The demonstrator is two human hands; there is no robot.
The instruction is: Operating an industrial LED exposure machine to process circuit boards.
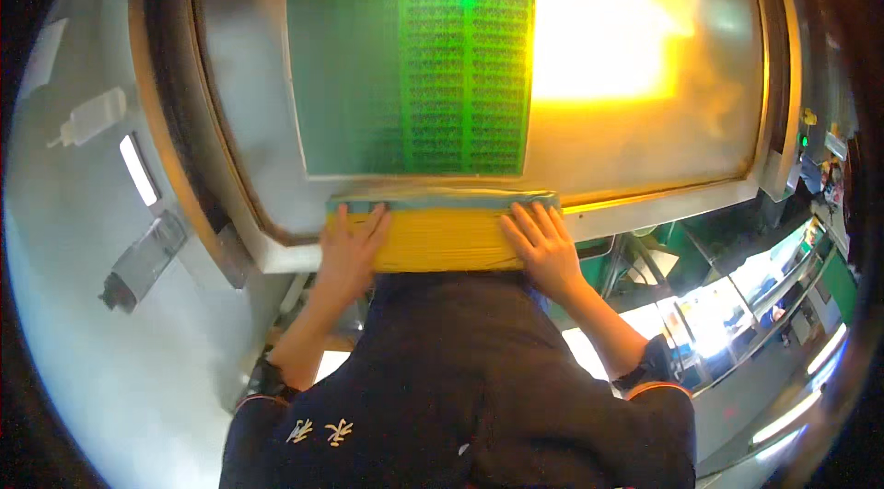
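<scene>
Pressing near both ends of the yellow bundle, the left hand and right hand lay spread fingers over its teal far edge. Is the grip closed underneath? Can't tell: the undersides are hidden! The bundle sits right in front of the dark shirt, overlapping the near rim of the framed worktop. If one end gets pushed harder than the other, I reckon it could skew, and loose layers might slide apart. Just beyond it lies the green patterned panel, so close that a forward shove could knock its near edge askew. To its right, a fierce yellow glare washes out the surface, and that could mask a misplaced edge. Way out left, a clear bottle and a white bottle, well apart from both hands
</scene>
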